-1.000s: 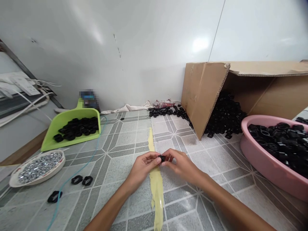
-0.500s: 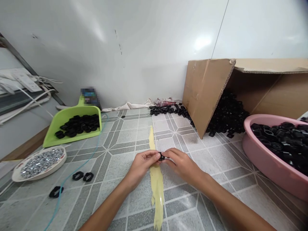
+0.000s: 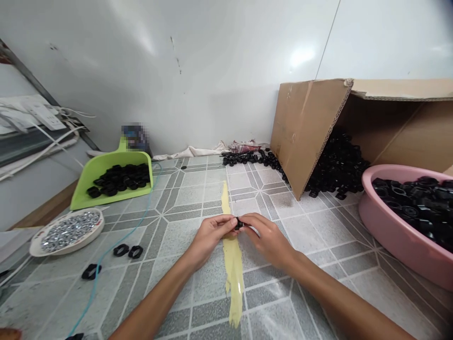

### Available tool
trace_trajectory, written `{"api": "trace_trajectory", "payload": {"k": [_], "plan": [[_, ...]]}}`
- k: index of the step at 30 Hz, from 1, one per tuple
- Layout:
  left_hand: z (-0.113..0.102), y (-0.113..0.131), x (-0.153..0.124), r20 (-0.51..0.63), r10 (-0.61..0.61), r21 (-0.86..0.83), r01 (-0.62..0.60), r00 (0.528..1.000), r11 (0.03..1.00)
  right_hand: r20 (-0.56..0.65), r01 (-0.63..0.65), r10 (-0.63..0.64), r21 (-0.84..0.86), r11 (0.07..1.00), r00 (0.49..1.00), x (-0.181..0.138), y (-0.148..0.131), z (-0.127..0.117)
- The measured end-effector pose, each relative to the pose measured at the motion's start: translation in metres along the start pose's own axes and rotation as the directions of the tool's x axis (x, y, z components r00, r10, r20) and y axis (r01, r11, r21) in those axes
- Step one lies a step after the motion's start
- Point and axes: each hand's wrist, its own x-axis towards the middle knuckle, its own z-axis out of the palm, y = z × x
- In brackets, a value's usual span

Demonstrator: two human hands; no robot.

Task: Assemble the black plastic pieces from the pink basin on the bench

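Note:
Between both hands, over the yellow strip (image 3: 233,274) on the tiled surface, is a small black plastic ring-like part (image 3: 238,224). My left hand (image 3: 214,234) pinches it from the left with thumb and fingers. From the right, my right hand (image 3: 264,234) closes its thumb and fingertips on the same part. The fingers cover most of it, so its exact shape is hidden. Whether my right fingertips also hold a smaller piece, I cannot tell. Left of my hands lie loose black rings (image 3: 135,251), one of them under a thin blue cord (image 3: 95,283).
A white dish (image 3: 95,234) of shiny metal pieces sits at left, below a green dustpan (image 3: 76,191) holding black parts. At right, a cardboard box (image 3: 297,127) on its side spills black parts beside a full pink basin (image 3: 385,236). A wall (image 3: 226,61) stands behind.
The view has shifted slightly, so the surroundings sit a little to the right and higher. Both hands stay together on the black part, with the right fingers a little closer over it.

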Motion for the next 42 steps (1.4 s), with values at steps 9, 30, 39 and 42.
{"api": "trace_trajectory", "payload": {"k": [9,30,39,42], "plan": [[-0.001,0.0,0.0,0.003,0.0,0.032,0.0,1.0,0.999,0.027,-0.128,0.127,0.041,0.991,0.992,0.002,-0.001,0.001],[-0.002,0.001,0.0,0.037,-0.001,-0.034,0.003,0.999,0.999,-0.106,-0.123,0.142,0.174,0.977,0.984,0.001,-0.004,0.01],[-0.001,0.004,-0.001,0.042,0.001,-0.033,0.001,0.999,0.999,-0.005,-0.223,0.226,0.139,0.965,0.974,0.003,-0.009,0.006],[0.0,0.0,0.001,-0.043,0.032,-0.033,-0.033,0.999,0.999,0.01,-0.225,0.226,0.106,0.968,0.974,0.004,-0.007,0.004]]}}
